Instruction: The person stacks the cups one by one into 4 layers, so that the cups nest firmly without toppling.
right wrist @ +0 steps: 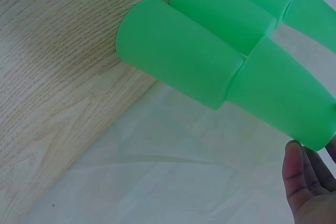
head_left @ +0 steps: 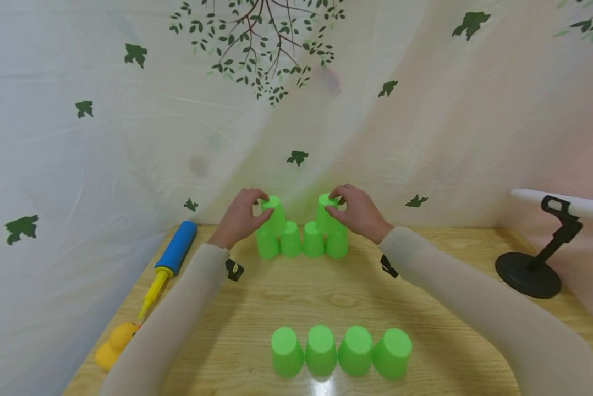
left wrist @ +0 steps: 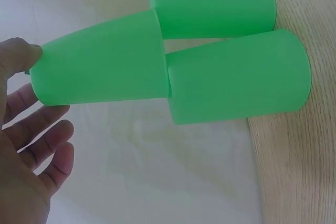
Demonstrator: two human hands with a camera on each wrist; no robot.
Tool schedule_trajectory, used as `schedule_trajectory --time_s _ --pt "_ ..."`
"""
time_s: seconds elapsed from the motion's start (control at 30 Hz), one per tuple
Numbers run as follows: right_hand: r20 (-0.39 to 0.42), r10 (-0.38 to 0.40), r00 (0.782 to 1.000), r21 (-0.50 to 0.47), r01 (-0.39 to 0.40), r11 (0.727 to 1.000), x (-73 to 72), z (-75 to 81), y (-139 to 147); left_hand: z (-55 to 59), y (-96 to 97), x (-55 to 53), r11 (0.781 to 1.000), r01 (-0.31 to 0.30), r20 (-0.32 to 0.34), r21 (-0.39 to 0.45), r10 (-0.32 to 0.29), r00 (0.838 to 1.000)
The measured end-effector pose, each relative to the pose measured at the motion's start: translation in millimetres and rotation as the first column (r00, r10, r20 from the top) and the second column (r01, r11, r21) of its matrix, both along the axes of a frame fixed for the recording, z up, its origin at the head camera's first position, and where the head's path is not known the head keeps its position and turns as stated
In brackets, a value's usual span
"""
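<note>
Green plastic cups, upside down, make up nearly everything on the pale wooden tabletop. Nearest stands a row of four loose green cups, side by side and untouched. Farther back, against the leaf-printed curtain, a second row of four base cups already stands, and two more sit on top as a second tier. The left hand pinches the left upper cup by its closed end, fingers curled round it; the right hand grips the right upper cup the same way. That makes ten cups: six in the stack, four waiting. By my judgement the pyramid is roughly half built: its base is done, and its second tier lacks a middle cup. Off to the left lie a blue and yellow hand pump and a yellow rubber duck.
</note>
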State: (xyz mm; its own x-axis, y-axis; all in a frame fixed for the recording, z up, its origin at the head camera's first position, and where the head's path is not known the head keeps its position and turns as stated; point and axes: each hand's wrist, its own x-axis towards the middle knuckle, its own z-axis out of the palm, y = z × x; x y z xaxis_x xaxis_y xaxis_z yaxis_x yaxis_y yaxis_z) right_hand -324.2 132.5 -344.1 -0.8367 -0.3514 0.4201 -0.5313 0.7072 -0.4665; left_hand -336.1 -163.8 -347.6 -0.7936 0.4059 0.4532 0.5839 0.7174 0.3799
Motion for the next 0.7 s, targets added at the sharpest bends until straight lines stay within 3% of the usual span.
schedule_trajectory --time_s 0.7 --pt "0.049 0.007 0.999 0.004 -0.007 1.0 4.3 2.3 4.8 0.8 -3.7 -1.4 1.0 0.001 0.042 0.004 -0.001 0.999"
